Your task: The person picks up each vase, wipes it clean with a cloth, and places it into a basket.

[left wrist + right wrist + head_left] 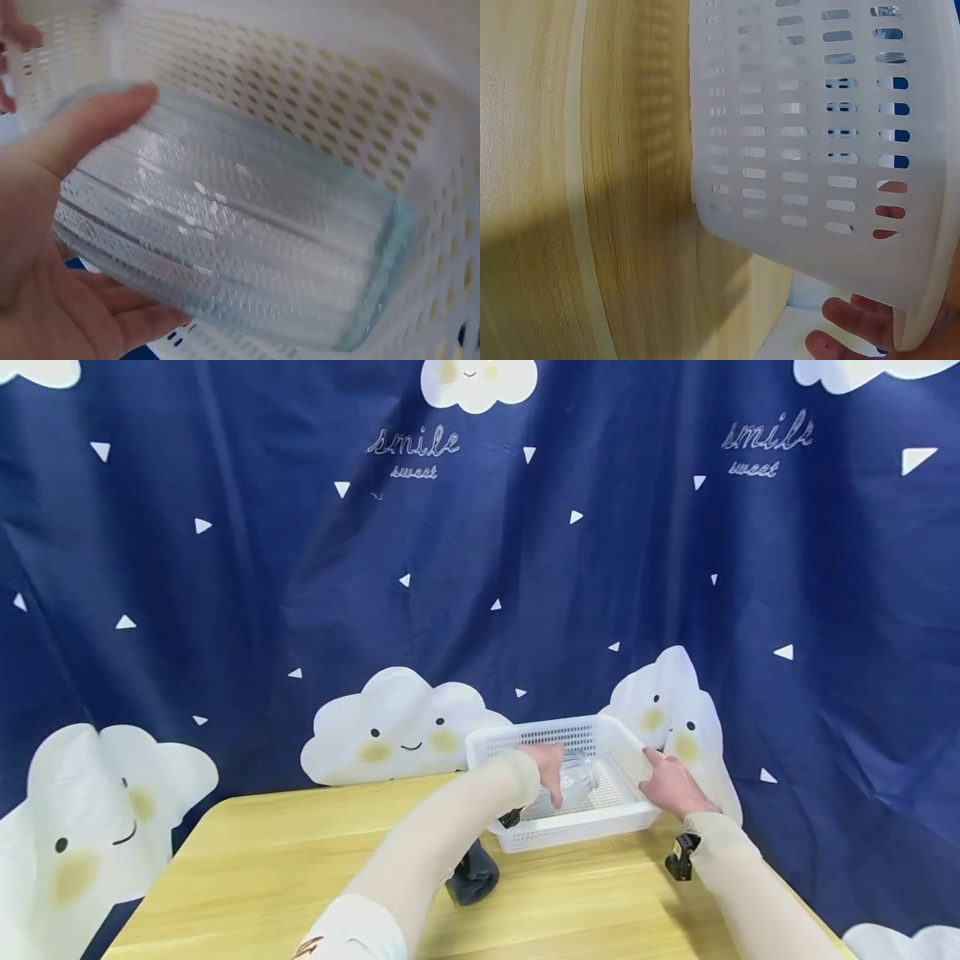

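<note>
A white perforated plastic basket [536, 839] stands on the wooden table. Inside it a clear, ribbed glass vase [232, 217] lies on its side, its thick base away from the palm. My left hand [546, 768] reaches into the basket and holds the vase, with the thumb [112, 112] over its upper side and fingers [142, 319] beneath. The right hand [671, 785] grips the basket's right rim near the far corner; in the right wrist view some of its fingers [855, 319] show outside the wall. Part of that hand is hidden by the rim.
A dark, soft-looking bundle [474, 875] lies on the wooden table [300, 852], left of the basket and partly behind the left forearm. A dark blue curtain [450, 543] with clouds and triangles hangs behind the table.
</note>
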The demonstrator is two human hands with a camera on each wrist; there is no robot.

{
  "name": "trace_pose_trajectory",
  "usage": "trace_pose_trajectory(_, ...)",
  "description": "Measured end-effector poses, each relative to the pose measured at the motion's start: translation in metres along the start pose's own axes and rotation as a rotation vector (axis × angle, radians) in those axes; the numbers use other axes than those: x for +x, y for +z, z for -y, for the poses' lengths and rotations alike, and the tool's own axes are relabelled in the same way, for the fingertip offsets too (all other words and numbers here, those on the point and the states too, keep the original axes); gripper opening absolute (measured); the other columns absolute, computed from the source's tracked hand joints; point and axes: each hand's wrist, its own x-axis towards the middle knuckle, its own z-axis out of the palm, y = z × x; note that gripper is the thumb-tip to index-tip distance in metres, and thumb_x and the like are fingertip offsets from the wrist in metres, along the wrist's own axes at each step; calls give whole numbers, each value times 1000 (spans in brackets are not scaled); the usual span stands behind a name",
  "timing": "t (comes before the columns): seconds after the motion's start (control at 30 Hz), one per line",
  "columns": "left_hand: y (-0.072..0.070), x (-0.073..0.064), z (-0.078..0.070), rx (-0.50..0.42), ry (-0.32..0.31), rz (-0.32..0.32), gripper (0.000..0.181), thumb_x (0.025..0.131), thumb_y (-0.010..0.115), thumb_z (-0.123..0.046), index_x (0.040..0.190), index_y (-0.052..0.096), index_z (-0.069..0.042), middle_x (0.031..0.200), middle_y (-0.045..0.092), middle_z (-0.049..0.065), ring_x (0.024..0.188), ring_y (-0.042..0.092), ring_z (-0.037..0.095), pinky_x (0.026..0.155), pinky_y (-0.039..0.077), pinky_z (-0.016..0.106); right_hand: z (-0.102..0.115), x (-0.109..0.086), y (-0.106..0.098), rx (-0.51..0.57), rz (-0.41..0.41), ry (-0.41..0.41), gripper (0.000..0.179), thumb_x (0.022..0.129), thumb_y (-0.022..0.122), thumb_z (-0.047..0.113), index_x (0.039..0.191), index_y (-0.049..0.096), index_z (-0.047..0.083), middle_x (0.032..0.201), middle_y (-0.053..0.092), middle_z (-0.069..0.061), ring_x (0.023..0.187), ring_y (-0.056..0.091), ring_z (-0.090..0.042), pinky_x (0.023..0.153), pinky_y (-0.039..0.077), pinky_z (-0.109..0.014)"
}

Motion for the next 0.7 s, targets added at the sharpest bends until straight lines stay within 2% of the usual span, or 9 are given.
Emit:
trace_pose_trajectory(0.13, -10, -7, -2, -6, 31, 33, 94, 72, 89, -43, 149, 42, -15, 138, 61, 1, 124, 59, 16, 101, 49, 32, 0, 4, 0, 5, 9, 9, 73, 80, 64, 7, 146, 38, -12, 129, 51, -44, 114, 53, -53, 94, 45, -62)
trace_pose_trajectory(0.23, -15, -12, 0, -25, 17, 52, 91, 77, 86, -40, 152, 40, -16, 142, 59, 1, 127, 58, 15, 103, 48, 33, 1, 10, 3, 4, 19, -2, 74, 81, 63, 8, 147, 37, -12, 129, 50, -45, 113, 53, -52, 93, 46, -62)
trace_pose_trajectory(0.33, -15, -13, 4, -24, -9, 61, 87, 81, 82, -38, 154, 38, -20, 145, 57, -4, 128, 56, 11, 104, 46, 29, 2, 13, 6, 4, 32, -9, 74, 81, 63, 8, 147, 37, -12, 128, 50, -45, 112, 54, -52, 92, 46, -61)
trace_pose_trajectory(0.47, -14, -14, 10, -22, -18, 60, 86, 83, 79, -41, 155, 37, -19, 148, 54, -4, 130, 54, 9, 105, 44, 26, 4, 14, 6, -3, 44, -12, 74, 80, 64, 8, 146, 37, -13, 128, 50, -45, 113, 53, -54, 93, 46, -62)
trace_pose_trajectory(0.7, -16, -19, 12, -75, 12, 39, 91, 83, 79, -43, 157, 35, -14, 154, 48, 0, 137, 50, 14, 111, 40, 27, 0, 15, 0, -25, 67, -23, 73, 85, 63, 13, 148, 35, -11, 130, 48, -46, 117, 52, -56, 94, 45, -64)
